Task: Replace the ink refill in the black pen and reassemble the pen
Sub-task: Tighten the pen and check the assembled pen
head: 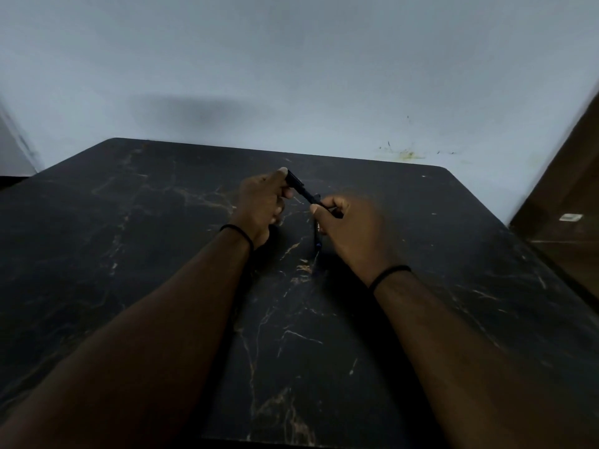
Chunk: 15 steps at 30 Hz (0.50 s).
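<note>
- The left hand (264,202) grips the far end of the black pen (299,187), fingers curled round it; the right hand (348,226) pinches its near end, both held just above the counter (129,254).
- The pen slants between the two hands, near the counter's middle.
- A second dark pen-like piece with a blue tip (317,236) lies on the counter just below the right hand; whether it is the refill or another pen I cannot tell.
- My guess: the pen is being pulled apart or twisted, so the swap and reassembly seem left.
- The counter is black marble-look with pale veins; a stained pale wall (324,76) stands behind, a brown wooden panel (564,196) at right.
</note>
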Each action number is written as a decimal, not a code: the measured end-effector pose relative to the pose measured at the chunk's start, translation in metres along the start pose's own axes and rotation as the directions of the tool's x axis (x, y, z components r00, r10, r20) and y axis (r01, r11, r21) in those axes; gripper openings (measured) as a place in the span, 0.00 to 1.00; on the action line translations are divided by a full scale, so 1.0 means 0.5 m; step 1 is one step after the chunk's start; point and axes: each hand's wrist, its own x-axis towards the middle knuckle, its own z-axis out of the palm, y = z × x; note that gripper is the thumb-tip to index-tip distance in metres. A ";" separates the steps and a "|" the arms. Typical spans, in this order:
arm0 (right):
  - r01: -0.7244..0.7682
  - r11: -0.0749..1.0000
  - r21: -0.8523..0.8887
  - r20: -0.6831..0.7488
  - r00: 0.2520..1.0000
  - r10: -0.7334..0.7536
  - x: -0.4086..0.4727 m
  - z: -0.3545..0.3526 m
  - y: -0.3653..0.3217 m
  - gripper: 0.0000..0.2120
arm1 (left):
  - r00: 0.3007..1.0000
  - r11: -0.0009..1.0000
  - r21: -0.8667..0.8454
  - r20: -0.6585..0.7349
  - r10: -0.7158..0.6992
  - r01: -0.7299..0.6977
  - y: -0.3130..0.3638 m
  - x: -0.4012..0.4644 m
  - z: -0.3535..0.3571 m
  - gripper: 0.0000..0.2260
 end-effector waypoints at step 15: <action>0.014 0.999 0.041 -0.102 0.995 -0.010 0.003 -0.005 -0.002 0.10 | 0.990 0.996 -0.062 0.129 -0.060 0.069 0.008 -0.005 -0.007 0.16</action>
